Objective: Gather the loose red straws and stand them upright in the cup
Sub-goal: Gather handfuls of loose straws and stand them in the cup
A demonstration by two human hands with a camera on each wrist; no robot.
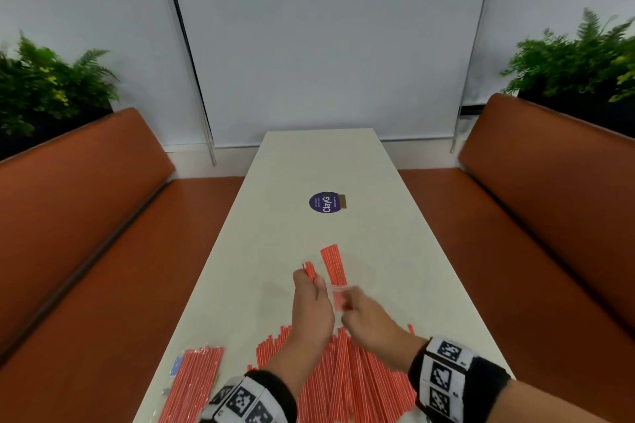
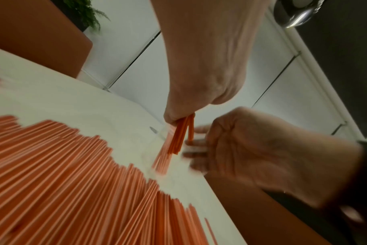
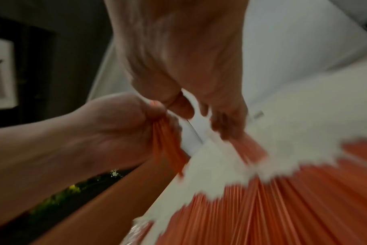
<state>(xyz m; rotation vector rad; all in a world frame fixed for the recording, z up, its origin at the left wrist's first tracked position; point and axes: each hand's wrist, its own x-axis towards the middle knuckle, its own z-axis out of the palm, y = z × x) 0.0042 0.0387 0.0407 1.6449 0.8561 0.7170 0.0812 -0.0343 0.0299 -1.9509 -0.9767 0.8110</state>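
Observation:
A clear plastic cup (image 1: 338, 300) stands mid-table with a bunch of red straws (image 1: 333, 264) upright in it. My right hand (image 1: 347, 302) grips the cup's lower part; the hand is blurred. Just left of the cup, my left hand (image 1: 311, 280) pinches a small bundle of red straws (image 1: 310, 269), held upright. In the left wrist view that bundle (image 2: 181, 134) hangs from the left hand's fingertips beside the right hand (image 2: 251, 149). Seen from the right wrist, the left hand (image 3: 119, 132) clutches its straws (image 3: 168, 145). A wide pile of loose straws (image 1: 347, 374) lies near me.
A wrapped pack of red straws (image 1: 196, 378) lies at the table's (image 1: 309, 161) near left corner. A round purple sticker (image 1: 324, 203) is further along the table. Orange benches (image 1: 86, 216) flank both long sides, with plants behind them.

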